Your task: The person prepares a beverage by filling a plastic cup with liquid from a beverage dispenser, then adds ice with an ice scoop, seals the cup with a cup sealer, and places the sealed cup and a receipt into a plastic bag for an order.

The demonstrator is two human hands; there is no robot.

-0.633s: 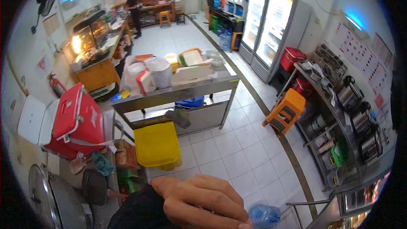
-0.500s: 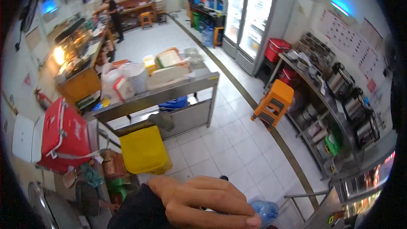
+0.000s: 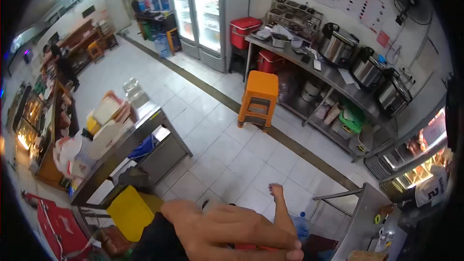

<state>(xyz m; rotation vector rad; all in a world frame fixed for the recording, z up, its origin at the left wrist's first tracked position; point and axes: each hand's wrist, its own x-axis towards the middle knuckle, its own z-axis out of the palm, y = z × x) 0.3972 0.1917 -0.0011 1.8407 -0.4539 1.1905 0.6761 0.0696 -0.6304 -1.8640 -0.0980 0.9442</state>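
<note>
My left hand [image 3: 227,229] is large in the lower middle, close to the camera, at the end of a dark sleeve [image 3: 157,241]. Its fingers reach to the right, loosely bent with a gap between them, and I see nothing held. A patch of red shows below them, too small to name. Beyond the fingertips a bare forearm rises from behind them, apparently mine, with my right hand [image 3: 276,191] at its end. That hand is small and its fingers look curled, with nothing visible in it. A clear blue water bottle [image 3: 300,226] stands on the floor just right of the forearm.
An orange stool [image 3: 259,99] stands on the tiled floor ahead. Steel counters [image 3: 285,60] with pots line the right wall. A metal table [image 3: 350,227] is near right. A yellow bin [image 3: 130,210] and a loaded table [image 3: 159,150] stand left. A person [image 3: 63,65] stands far left.
The view has turned to the right and shifted forward, so the stool and fridges sit further left. The right forearm and hand have come into view. My left hand keeps much the same pose.
</note>
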